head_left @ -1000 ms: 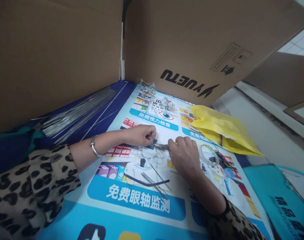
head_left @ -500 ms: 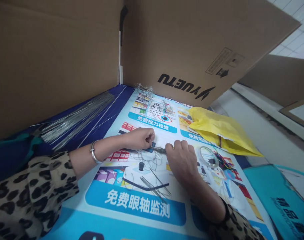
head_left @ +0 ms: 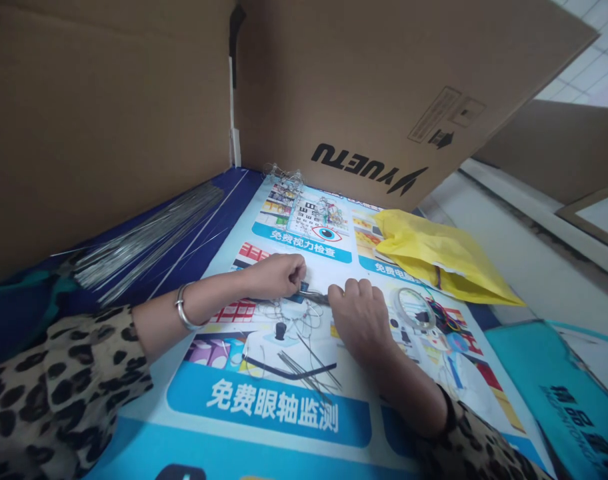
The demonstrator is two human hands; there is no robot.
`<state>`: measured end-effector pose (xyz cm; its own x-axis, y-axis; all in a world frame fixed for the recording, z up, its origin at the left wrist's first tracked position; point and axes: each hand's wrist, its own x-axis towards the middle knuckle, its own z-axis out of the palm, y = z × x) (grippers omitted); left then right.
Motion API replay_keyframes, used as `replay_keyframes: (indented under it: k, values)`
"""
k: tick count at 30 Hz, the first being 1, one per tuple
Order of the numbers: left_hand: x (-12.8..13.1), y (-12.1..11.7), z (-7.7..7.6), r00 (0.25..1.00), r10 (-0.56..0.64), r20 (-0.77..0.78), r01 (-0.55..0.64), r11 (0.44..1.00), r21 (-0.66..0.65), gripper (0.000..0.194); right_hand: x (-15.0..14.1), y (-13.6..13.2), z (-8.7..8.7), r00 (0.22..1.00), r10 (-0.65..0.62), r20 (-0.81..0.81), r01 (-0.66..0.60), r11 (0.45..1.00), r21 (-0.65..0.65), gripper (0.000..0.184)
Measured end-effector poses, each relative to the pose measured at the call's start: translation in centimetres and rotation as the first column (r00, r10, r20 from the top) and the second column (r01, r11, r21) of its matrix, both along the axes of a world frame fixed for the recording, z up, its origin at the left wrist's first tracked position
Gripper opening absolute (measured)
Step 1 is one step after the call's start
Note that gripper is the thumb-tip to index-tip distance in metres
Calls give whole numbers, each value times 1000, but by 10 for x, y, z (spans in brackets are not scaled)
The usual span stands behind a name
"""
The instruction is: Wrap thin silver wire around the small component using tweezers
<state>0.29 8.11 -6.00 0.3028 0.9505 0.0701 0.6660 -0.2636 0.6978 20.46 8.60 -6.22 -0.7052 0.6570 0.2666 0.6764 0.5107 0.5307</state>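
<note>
We've got a cardboard box [head_left: 334, 87] standing behind a printed poster [head_left: 149, 443], yellow bag [head_left: 444, 257] on the poster's far right. Our right hand [head_left: 361, 320] is clenched round the pliers [head_left: 318, 297]: handles inside the curled fingers, nose poking out toward our left hand [head_left: 278, 275], tip just beside its fingers. Left fingers are curled into a fist; we can't tell what's pinched inside. Wire loops [head_left: 311, 319] lie just below the pliers, cut wires [head_left: 299, 369] nearer us.

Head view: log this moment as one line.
left hand: curled, contents hidden | right hand: gripping pliers, tip toward left hand | nearby: loose wires, yellow bag
</note>
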Motion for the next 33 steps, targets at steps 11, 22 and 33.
replay_keyframes:
  k: [11,22,33]
  values:
    - [0,1,-3,1000,-6,18,6,1000,-2,13,-1,-1,-1,999,-34,-18,33,998,-55,10]
    - [-1,0,-3,1000,-7,17,7,1000,-15,11,1,1,-2,999,-42,-18,40,992,-119,14]
    - [-11,0,8,987,-160,14,160,984,-81,13,4,10,-4,999,-31,-10,29,984,-178,13]
